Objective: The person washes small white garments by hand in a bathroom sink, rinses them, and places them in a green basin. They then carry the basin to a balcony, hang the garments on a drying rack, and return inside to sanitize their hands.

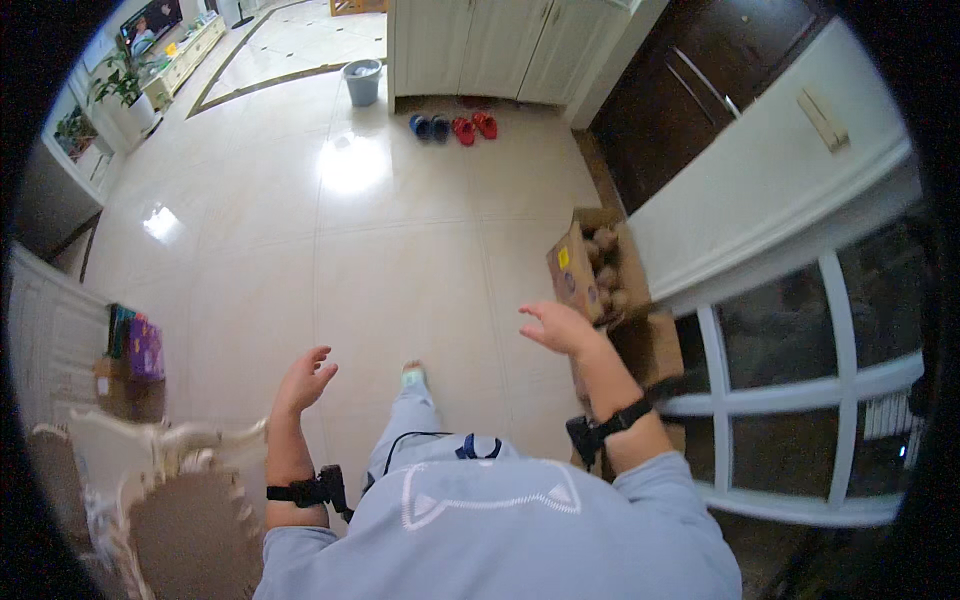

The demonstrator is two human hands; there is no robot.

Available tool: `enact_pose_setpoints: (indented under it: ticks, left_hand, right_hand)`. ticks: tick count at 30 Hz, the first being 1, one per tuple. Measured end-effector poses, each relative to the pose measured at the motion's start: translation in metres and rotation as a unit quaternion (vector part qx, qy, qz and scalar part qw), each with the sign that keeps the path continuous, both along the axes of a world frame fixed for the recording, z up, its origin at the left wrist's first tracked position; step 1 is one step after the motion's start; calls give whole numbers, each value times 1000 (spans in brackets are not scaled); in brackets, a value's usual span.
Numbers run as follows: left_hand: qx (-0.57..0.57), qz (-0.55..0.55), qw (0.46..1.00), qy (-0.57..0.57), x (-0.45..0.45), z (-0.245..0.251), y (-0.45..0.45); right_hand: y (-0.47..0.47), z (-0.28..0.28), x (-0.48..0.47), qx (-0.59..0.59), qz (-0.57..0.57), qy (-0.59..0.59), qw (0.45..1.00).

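Note:
My left hand hangs over the tiled floor with its fingers apart and nothing in it. Out in front on the right, my right hand is also spread and holds nothing; it appears beside the near end of an open cardboard box filled with round brown items, too blurred to name. A second cardboard box lies nearer me, partly hidden by my right forearm. Each forearm wears a black strap with a small device. One foot in a light green slipper shows below, between my hands.
Blue slippers and red slippers stand before a white cabinet, near a grey bin. A dark door and a white-framed glass partition line the right. Carved chairs and stacked boxes stand left.

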State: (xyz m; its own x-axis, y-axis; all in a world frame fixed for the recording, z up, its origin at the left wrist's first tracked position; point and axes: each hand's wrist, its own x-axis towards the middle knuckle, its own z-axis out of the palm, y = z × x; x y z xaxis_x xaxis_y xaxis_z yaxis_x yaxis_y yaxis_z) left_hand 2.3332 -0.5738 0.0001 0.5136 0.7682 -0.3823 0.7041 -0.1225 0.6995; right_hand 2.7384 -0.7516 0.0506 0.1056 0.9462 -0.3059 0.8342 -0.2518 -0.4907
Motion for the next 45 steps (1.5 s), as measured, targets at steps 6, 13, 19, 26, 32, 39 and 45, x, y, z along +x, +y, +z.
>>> enact_pose_setpoints:
  ticks: [6,13,19,26,32,39,45]
  left_hand:
    - [65,-215,974,-28,246,31,178]
    - [54,-227,972,8,476,9,334]
    - [-22,-128,991,40,554,-55,447]
    - [-97,81,991,-44,661,-151,597]
    - [-174,153,973,10,790,-297,732]
    - [-178,184,966,45,907,-498,803]
    - [-22,180,983,31,989,-636,802]
  right_hand:
    - [61,-17,172,-205,-181,74,959]
    - [145,-70,449,-298,-439,160,832]
    - [404,-131,573,-252,-258,-25,932]
    - [714,-143,605,-153,-18,101,983]
    - [858,-276,715,-294,-62,40,953]
    - [982,-547,846,-278,-52,-134,950]
    - [1098,-741,869,0,-112,-279,954]
